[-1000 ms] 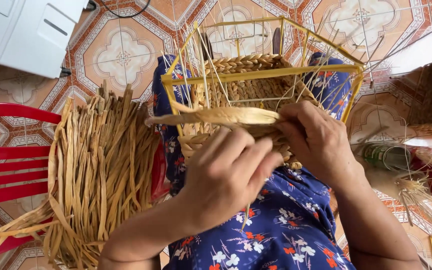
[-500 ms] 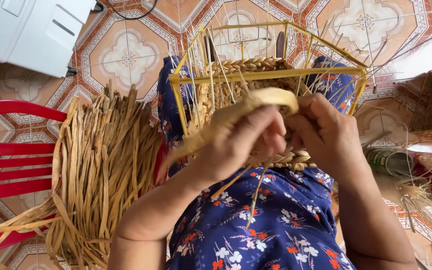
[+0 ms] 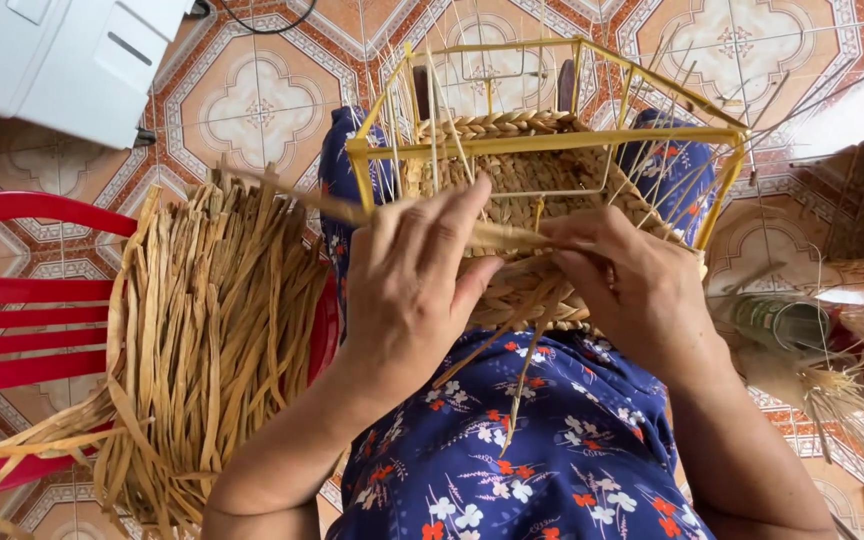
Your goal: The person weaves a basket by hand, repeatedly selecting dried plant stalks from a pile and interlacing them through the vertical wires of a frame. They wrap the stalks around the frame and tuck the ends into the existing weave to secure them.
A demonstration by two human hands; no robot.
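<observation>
On lap: left hand [image 3: 407,290] and right hand [image 3: 637,290] pinch strand [image 3: 512,237] against basket [image 3: 532,180]; weaving underway; next tuck needs steady tension.

Soft, even daylight fills the view; shadows are faint. The brightest patch is the glare on the pale tiles [image 3: 852,90] at 2 o'clock. Focus is sharp on the hands and basket [image 3: 542,170]. Straight lines bow slightly toward the edges, and the straw [image 3: 832,385] at 4 o'clock looks softer.
</observation>
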